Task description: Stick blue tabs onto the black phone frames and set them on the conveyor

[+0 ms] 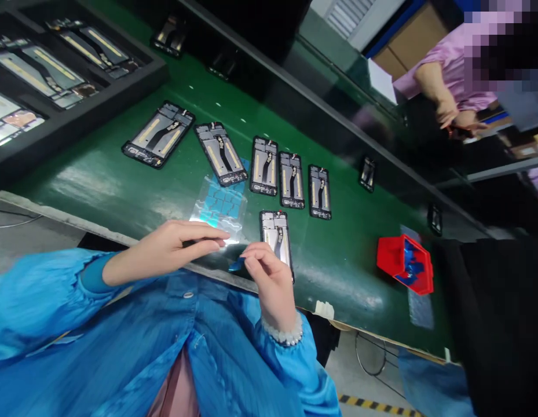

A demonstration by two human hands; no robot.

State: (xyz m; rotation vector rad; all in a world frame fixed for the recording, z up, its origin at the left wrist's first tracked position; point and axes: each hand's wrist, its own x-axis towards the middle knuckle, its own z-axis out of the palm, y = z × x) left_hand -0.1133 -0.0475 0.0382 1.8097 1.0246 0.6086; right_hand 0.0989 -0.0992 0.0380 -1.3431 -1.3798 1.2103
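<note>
Between the thumb and fingers of my right hand (271, 281) is a small blue piece of film (236, 264). Beside it, my left hand (175, 250) has its fingers stretched out and holds nothing that I can see. Its fingertips are over the near end of a clear sheet with blue film stickers (223, 200). A phone frame (275, 229) lies just behind my right hand, which covers part of it. Farther back, another phone frame (222, 153) rests on the sheet's far end, with more phone frames (264, 165) in a row to its right.
A black foam tray (99, 98) with phone assemblies fills the left. A red bin (388, 258) with blue film scraps stands at the right. Behind a dark rail (290, 75), a co-worker's hands (451, 113) handle something small. The green table's front edge runs close to my body.
</note>
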